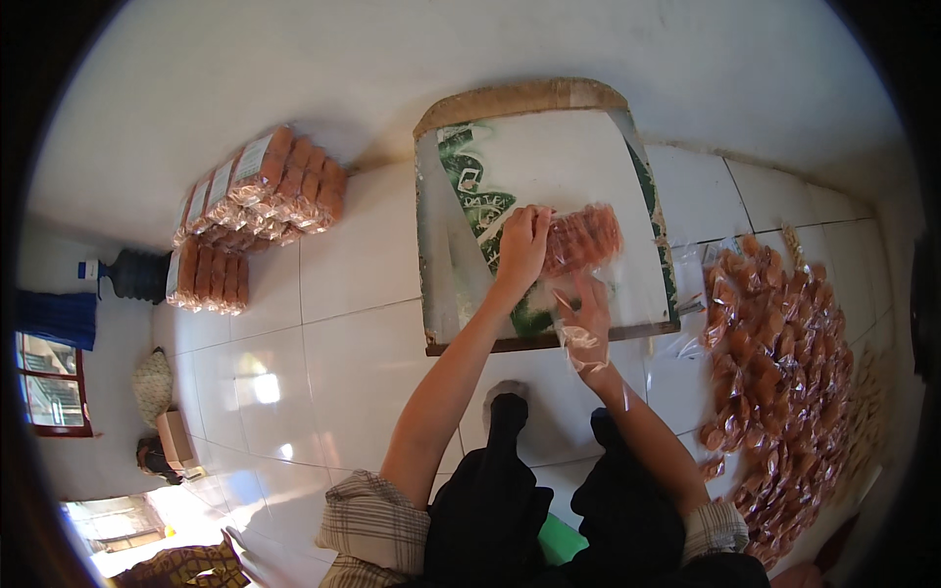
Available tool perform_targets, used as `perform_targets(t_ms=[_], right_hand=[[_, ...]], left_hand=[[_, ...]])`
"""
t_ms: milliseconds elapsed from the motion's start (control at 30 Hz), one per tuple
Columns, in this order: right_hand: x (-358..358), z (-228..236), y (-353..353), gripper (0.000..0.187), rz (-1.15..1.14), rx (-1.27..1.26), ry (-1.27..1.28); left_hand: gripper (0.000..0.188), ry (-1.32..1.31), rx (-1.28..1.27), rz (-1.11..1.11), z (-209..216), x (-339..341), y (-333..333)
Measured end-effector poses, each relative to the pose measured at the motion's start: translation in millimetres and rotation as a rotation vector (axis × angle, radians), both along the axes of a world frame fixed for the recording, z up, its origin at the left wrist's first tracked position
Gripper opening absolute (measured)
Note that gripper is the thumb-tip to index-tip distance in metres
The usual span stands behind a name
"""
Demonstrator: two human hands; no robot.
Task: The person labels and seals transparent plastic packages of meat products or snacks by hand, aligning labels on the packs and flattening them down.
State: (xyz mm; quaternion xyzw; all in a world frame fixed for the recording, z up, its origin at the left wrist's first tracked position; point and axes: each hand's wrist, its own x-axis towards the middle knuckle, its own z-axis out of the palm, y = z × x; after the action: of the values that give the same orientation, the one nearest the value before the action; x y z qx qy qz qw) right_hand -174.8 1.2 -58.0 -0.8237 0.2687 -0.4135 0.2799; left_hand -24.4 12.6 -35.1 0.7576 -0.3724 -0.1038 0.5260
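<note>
A clear plastic pack of reddish-brown pieces [584,239] lies on a low table [564,157] with a worn white and green top. At the pack's left end, my left hand [524,241] is closed on the plastic, its fingertips by the upper left corner. My right hand [585,312] is at the pack's near side, its fingers bent against the loose clear wrapping. Crumpled clear film [580,339] hangs around my right palm and wrist. Part of the right fingers is blurred behind the shiny plastic, so their exact grip is hard to see.
On the tiled floor to the right spreads a large heap of small wrapped reddish-brown packets [779,363]. Stacked bundles of similar packs [265,186] stand by the wall at left. Beyond them are a dark water jug [137,274], a patterned pillow [153,388] and a cardboard box [174,437].
</note>
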Motion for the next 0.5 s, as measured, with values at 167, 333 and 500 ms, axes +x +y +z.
perform_targets(t_ms=[167,333,500], right_hand=[[-13,4,1,0.037,0.030,0.265,-0.040],[-25,9,-3,0.032,0.326,0.213,-0.035],[-17,5,-5,0.039,0.166,0.083,-0.011]], left_hand=[[0.035,-0.055,0.112,0.165,-3,-9,-1],[0.041,-0.050,0.143,0.248,-2,-11,0],[0.044,0.020,0.223,0.276,6,-20,-5]])
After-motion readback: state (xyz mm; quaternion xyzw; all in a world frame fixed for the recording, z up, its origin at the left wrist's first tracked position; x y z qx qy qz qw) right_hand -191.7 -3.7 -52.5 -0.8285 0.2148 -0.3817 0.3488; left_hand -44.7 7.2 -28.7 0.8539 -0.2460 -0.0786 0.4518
